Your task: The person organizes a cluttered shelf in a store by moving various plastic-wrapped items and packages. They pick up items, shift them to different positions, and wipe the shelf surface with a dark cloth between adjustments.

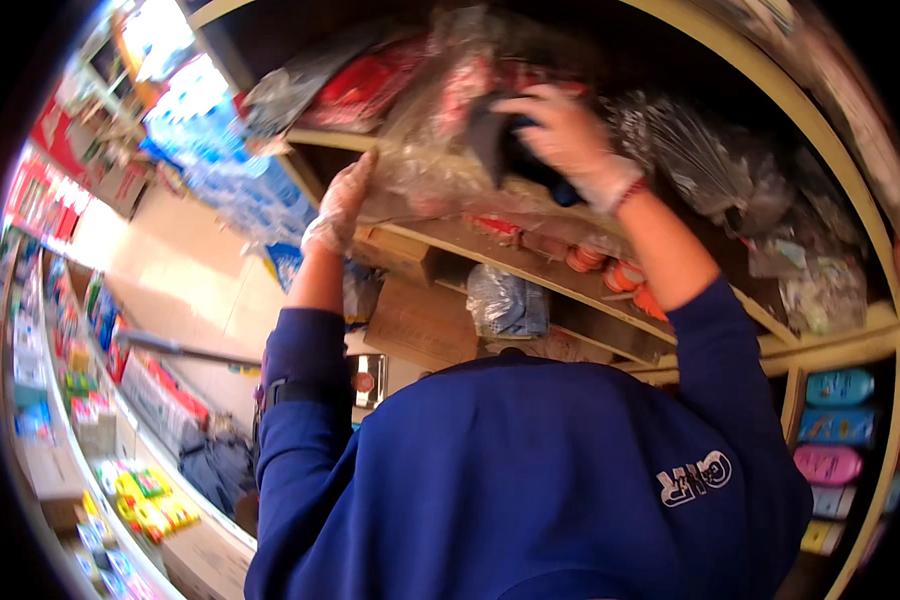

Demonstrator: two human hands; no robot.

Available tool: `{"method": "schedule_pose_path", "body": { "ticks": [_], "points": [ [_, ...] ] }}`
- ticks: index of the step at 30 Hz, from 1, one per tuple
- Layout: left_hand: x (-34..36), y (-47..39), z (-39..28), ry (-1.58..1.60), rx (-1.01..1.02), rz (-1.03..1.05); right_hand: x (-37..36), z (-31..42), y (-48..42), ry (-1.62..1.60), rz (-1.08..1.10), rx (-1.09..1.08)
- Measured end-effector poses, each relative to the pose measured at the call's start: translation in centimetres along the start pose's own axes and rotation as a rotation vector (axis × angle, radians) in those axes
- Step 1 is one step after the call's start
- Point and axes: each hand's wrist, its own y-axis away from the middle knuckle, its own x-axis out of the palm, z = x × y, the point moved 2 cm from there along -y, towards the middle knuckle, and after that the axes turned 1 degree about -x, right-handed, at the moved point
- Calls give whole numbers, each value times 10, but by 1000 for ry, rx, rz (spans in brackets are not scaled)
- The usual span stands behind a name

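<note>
My right hand [566, 139], in a clear plastic glove with a red band at the wrist, holds a dark, soft-looking item [495, 139], perhaps cloth, blurred by motion. Behind and beneath it spreads a large clear plastic bag [420, 161] on an upper shelf, with red-patterned contents showing through. At the bag's left side, by the shelf's front edge, is my left hand [345, 199], also gloved. Its fingers point upward against the plastic; whether they grip it is hidden.
Red plastic-wrapped packs [371, 82] and dark plastic bags [690, 157] flank the clear bag. Orange items [622, 276] sit one shelf lower, near a cardboard box [420, 319]. Shrink-wrapped water bottles [210, 135] stand left. Bottles [832, 463] fill a right-hand shelf; a stocked shelf [139, 442] curves along the left.
</note>
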Motion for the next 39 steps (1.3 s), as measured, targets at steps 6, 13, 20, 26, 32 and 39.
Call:
{"method": "schedule_pose_path", "body": {
  "ticks": [6, 13, 20, 26, 32, 39],
  "points": [
    [3, -7, -7, 82, -11, 27, 57, -5, 12, 105, 123, 158],
    [10, -7, -10, 202, -63, 57, 5, -40, 63, 227, 230, 415],
    [12, -3, -7, 203, -130, 132, -44, -59, 109, 271, 232, 518],
    [19, 18, -8, 297, -182, 202, -62, -51, 101, 176, 104, 641],
    [23, 60, -31, 217, -273, 271, -38, -55, 75, 156, 11, 764],
    [33, 82, 0, 320, -274, 444, 12, -66, 16, 175, -28, 721]
  ]
}}
